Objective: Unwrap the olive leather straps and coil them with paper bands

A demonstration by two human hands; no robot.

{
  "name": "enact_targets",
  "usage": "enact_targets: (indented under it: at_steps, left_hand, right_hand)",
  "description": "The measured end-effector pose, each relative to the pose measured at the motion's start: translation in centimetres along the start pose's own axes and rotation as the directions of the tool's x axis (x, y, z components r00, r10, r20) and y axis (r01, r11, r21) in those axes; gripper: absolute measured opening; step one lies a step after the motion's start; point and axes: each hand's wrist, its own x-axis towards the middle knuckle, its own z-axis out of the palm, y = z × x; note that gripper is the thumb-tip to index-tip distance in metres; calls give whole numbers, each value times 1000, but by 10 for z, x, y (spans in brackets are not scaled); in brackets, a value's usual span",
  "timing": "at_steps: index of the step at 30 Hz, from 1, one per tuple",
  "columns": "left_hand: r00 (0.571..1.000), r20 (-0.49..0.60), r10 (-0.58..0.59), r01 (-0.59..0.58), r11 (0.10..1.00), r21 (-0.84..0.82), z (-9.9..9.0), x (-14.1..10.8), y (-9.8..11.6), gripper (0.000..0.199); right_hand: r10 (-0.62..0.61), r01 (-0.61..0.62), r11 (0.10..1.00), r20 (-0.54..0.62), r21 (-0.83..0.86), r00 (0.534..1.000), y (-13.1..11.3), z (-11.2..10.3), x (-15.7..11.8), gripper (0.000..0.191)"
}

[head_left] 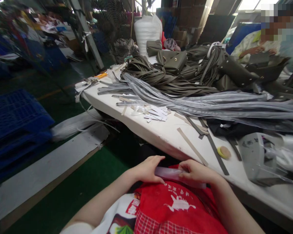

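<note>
Your right hand (194, 170) is clamped on the clear strip (169, 174), pinching it between thumb and fingers. Your left hand (150, 170) is at the strip's other end, thumb and fingers spread around it; whether they grip it, you cannot tell. The hands are apart, with the strip spanning them in front of your red apron (158, 201), just off the near edge of the tabletop (158, 137). Near that edge lie a tan band (192, 146) and white slips (158, 113). Toward the right end, note the tape roll (224, 152) beside the grey machine (254, 156). Wrapped straps (197, 105) cross the tabletop; bare dark straps (161, 78) lie behind them, toward the far edge.
</note>
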Motion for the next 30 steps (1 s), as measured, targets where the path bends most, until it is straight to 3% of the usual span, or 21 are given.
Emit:
enact_targets:
  at_steps: [3,7,8,11,14,20,26,28,30]
  left_hand:
    - [993,-20,114,-114,993,-29,15,25,35,91]
    - [994,-75,86,-88,996,-27,25,41,45,30]
    - [994,-64,85,-88,995,-45,25,42,43,25]
    - [994,-12,107,-107,973,-202,21,41,36,44]
    - [996,-39,84,-93,920,-380,15,37,29,56]
    - [995,-100,-9,-38,885,-463,8,31,12,61]
    - [997,-71,-44,10,905,-425,5,28,1,56]
    - [991,-128,-23,-27,927,-375,1,30,6,44]
    - [981,-187,50,-101,956,-276,-3,34,16,49]
  right_hand:
    - [-43,46,996,-38,83,998,-5,4,9,12]
    - [-42,68,953,-93,296,995,1,2,11,22]
    - [-40,75,933,-106,352,994,3,1,10,28]
    - [-64,120,856,-126,503,990,8,-3,6,39]
    - [-12,95,777,-136,623,991,13,-3,4,43]
    - [109,44,675,-158,736,981,22,0,8,44]
    - [126,36,724,-184,689,975,30,0,8,44]
    - [117,31,770,-188,638,975,29,2,10,45]
    - [75,45,821,-187,570,980,23,5,13,45]
